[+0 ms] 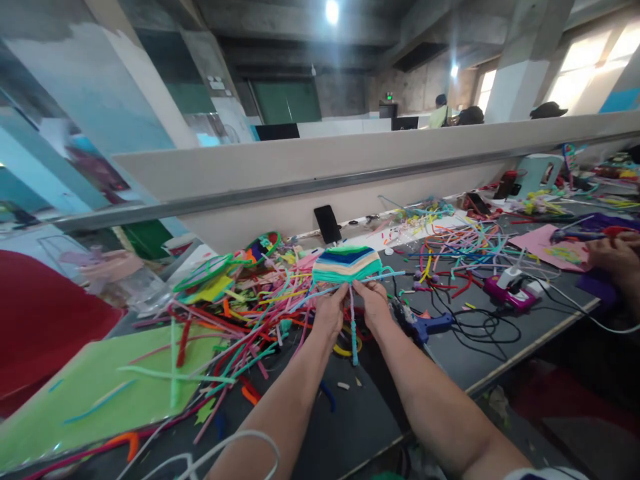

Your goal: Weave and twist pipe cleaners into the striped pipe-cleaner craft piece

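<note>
Both my hands hold a rounded striped pipe-cleaner piece (346,265) in green, blue and cream, with a stem (355,337) hanging down, pink above and light blue wound round it lower. My left hand (331,312) pinches its lower edge left of the stem. On the other side, my right hand (373,303) grips the lower edge, fingers closed. A light blue pipe cleaner (390,275) sticks out to the right past my right fingers. The fingertips' exact contact is partly hidden. Just right of my right wrist lies a blue glue gun (431,325).
Loose pipe cleaners (240,333) cover the left, beside a green sheet (115,387). A phone (327,224) leans on the low partition (320,167). Black cables and a magenta power strip (511,295) lie right. At the far right, another person's hand (617,257) works.
</note>
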The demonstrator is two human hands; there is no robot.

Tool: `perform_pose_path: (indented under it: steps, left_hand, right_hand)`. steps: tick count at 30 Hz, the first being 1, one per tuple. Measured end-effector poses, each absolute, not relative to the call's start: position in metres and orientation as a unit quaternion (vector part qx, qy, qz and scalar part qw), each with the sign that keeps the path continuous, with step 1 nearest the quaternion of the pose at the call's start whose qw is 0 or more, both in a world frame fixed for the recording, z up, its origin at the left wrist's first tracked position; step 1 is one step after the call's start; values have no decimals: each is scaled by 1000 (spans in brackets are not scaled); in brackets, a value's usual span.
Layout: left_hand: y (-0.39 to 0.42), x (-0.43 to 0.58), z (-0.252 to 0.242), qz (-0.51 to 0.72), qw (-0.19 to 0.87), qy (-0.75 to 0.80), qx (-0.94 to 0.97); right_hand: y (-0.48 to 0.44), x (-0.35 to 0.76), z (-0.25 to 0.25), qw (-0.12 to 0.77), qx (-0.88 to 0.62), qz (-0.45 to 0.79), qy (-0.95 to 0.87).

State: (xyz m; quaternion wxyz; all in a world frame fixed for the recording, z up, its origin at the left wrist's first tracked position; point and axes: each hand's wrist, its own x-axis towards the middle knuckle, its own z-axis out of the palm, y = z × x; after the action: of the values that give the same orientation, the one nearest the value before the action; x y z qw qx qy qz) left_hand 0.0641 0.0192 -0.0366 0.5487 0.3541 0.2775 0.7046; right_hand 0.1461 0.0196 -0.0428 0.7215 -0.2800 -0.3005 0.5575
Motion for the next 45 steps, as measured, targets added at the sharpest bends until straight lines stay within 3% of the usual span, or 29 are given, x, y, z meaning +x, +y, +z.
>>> perform_pose_path:
  steps: [5, 15, 45]
  left_hand:
    - [19, 64, -36, 710, 550, 288, 333]
    - [25, 59, -40, 706, 540, 288, 357]
    - [26, 56, -45, 684, 601, 273, 310]
  right_hand:
    - [18, 146, -40, 705, -265, 563, -340]
    - [19, 140, -39, 709, -283, 603, -232]
    - [24, 149, -42, 727, -326, 545, -262]
